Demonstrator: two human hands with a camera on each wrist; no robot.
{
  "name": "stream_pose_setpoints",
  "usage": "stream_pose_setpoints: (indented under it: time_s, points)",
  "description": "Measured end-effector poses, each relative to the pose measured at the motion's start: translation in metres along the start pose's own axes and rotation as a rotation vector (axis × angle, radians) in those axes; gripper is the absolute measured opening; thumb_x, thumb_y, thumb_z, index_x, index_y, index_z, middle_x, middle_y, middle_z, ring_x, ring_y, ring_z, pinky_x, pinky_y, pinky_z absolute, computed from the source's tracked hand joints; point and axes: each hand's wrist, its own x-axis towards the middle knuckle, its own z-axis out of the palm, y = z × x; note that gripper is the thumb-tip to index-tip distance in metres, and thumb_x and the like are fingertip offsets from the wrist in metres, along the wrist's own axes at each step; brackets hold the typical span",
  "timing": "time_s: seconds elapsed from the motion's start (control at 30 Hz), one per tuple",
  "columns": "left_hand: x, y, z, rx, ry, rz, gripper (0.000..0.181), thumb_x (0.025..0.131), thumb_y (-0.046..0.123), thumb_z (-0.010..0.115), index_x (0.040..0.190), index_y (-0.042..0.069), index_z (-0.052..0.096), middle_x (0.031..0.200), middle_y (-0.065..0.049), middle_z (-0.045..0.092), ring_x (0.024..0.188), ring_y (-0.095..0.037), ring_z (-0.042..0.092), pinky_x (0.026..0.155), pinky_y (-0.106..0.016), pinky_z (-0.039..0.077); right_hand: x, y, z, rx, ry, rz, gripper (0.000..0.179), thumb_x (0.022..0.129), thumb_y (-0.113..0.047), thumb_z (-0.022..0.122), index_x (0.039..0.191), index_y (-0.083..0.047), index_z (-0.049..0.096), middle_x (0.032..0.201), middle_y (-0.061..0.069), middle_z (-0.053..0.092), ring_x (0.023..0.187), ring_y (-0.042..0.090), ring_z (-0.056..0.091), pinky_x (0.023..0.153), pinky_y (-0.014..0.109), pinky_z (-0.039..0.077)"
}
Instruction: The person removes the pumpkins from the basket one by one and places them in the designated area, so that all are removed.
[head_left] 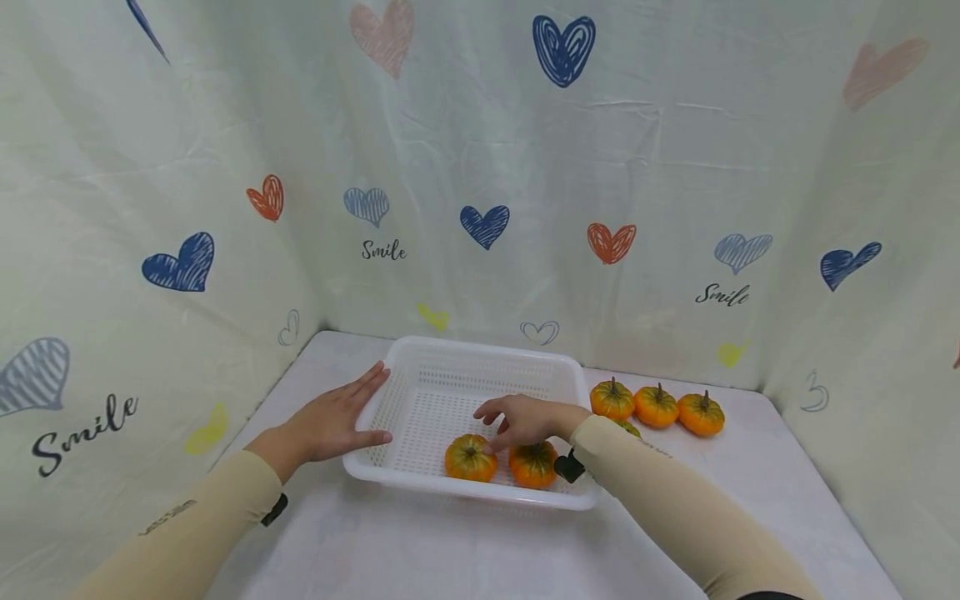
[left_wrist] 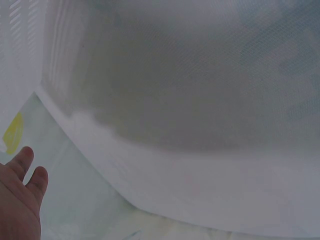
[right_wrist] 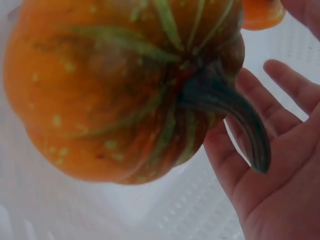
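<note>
Left hand spread wide, at rim of white basket | right hand loosely splayed, holding nothing, by two pumpkins | head view alone: three pumpkins outside

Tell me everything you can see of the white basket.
The white basket is shallow and rectangular, apparently plastic, with a smooth rim and perforated walls and floor. It sits upright on the table. Two orange pumpkins are inside along its near side. The left hand is at its left rim, contact unclear.
</note>
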Motion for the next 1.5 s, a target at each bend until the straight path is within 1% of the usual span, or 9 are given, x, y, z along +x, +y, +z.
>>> stream_pose_setpoints:
  time_s: [0.17, 0.3, 0.43, 0.6, 0.73, 0.83, 1.2, 1.37, 1.5]
  points:
    - [0.000, 0.001, 0.000, 0.001, -0.007, -0.003, 0.099, 0.088, 0.065, 0.058, 0.160, 0.009, 0.018, 0.166, -0.009, 0.012, 0.144, -0.037, 0.031, 0.109, -0.061, 0.033, -0.001, -0.001, 0.002, 0.007, 0.024, -0.021, 0.055, 0.090, -0.027, 0.076, 0.140, -0.017, 0.057, 0.129, 0.000, 0.061, 0.107, 0.016, 0.062, 0.092, 0.037, 0.054]
    - [0.000, 0.002, -0.002, 0.003, -0.007, -0.002, 0.100, 0.088, 0.066, 0.057, 0.159, 0.008, 0.019, 0.166, -0.010, 0.013, 0.143, -0.038, 0.032, 0.108, -0.062, 0.033, -0.003, -0.003, 0.002, 0.040, -0.006, -0.022, 0.061, 0.085, -0.024, 0.079, 0.141, -0.018, 0.056, 0.129, -0.001, 0.060, 0.110, 0.020, 0.060, 0.093, 0.038, 0.053]
    - [-0.001, 0.003, -0.004, 0.003, -0.006, -0.006, 0.100, 0.088, 0.067, 0.057, 0.159, 0.007, 0.020, 0.166, -0.011, 0.014, 0.143, -0.039, 0.032, 0.108, -0.062, 0.034, -0.003, -0.007, 0.003, 0.032, -0.040, -0.024, 0.070, 0.079, -0.028, 0.084, 0.142, -0.021, 0.054, 0.129, -0.004, 0.058, 0.111, 0.019, 0.059, 0.092, 0.037, 0.053]
    - [0.000, 0.004, -0.005, 0.004, -0.009, -0.009, 0.100, 0.088, 0.068, 0.056, 0.159, 0.007, 0.019, 0.166, -0.011, 0.013, 0.143, -0.039, 0.032, 0.108, -0.062, 0.034, -0.001, -0.010, 0.007, 0.003, -0.048, -0.029, 0.065, 0.081, -0.029, 0.083, 0.140, -0.024, 0.057, 0.126, -0.008, 0.058, 0.111, 0.019, 0.059, 0.094, 0.035, 0.051]
    - [-0.001, 0.004, -0.005, -0.006, -0.006, -0.001, 0.102, 0.087, 0.070, 0.055, 0.159, 0.007, 0.019, 0.166, -0.011, 0.014, 0.142, -0.039, 0.033, 0.108, -0.061, 0.035, 0.001, -0.010, 0.008, -0.043, -0.024, -0.023, 0.057, 0.084, -0.030, 0.080, 0.137, -0.025, 0.058, 0.122, -0.011, 0.060, 0.109, 0.017, 0.060, 0.095, 0.033, 0.050]
    - [-0.001, 0.003, -0.005, -0.012, 0.000, 0.008, 0.103, 0.087, 0.071, 0.055, 0.159, 0.007, 0.020, 0.166, -0.011, 0.014, 0.142, -0.038, 0.034, 0.108, -0.060, 0.035, 0.002, -0.010, 0.008, -0.059, -0.002, -0.013, 0.055, 0.086, -0.031, 0.079, 0.137, -0.025, 0.059, 0.121, -0.011, 0.061, 0.107, 0.015, 0.060, 0.097, 0.034, 0.049]
    - [-0.001, 0.004, -0.004, -0.023, -0.006, 0.001, 0.104, 0.086, 0.074, 0.052, 0.159, 0.007, 0.019, 0.166, -0.010, 0.013, 0.142, -0.040, 0.035, 0.107, -0.061, 0.035, 0.008, -0.013, 0.005, -0.108, 0.112, 0.026, 0.059, 0.087, -0.035, 0.077, 0.139, -0.017, 0.056, 0.122, -0.001, 0.063, 0.106, 0.016, 0.057, 0.099, 0.039, 0.047]
    - [-0.001, 0.003, -0.004, -0.016, -0.009, 0.002, 0.104, 0.087, 0.074, 0.051, 0.160, 0.008, 0.018, 0.166, -0.010, 0.012, 0.142, -0.040, 0.034, 0.107, -0.062, 0.035, 0.010, -0.015, 0.006, -0.114, 0.112, 0.043, 0.063, 0.089, -0.039, 0.075, 0.144, -0.018, 0.052, 0.127, 0.001, 0.062, 0.109, 0.017, 0.057, 0.102, 0.039, 0.045]
    - [-0.001, 0.003, -0.004, -0.017, -0.011, -0.001, 0.104, 0.087, 0.074, 0.051, 0.160, 0.008, 0.018, 0.166, -0.009, 0.011, 0.142, -0.040, 0.034, 0.108, -0.061, 0.034, 0.012, -0.016, 0.007, -0.086, 0.095, 0.046, 0.070, 0.086, -0.038, 0.079, 0.146, -0.018, 0.048, 0.131, 0.003, 0.059, 0.113, 0.019, 0.056, 0.104, 0.040, 0.043]
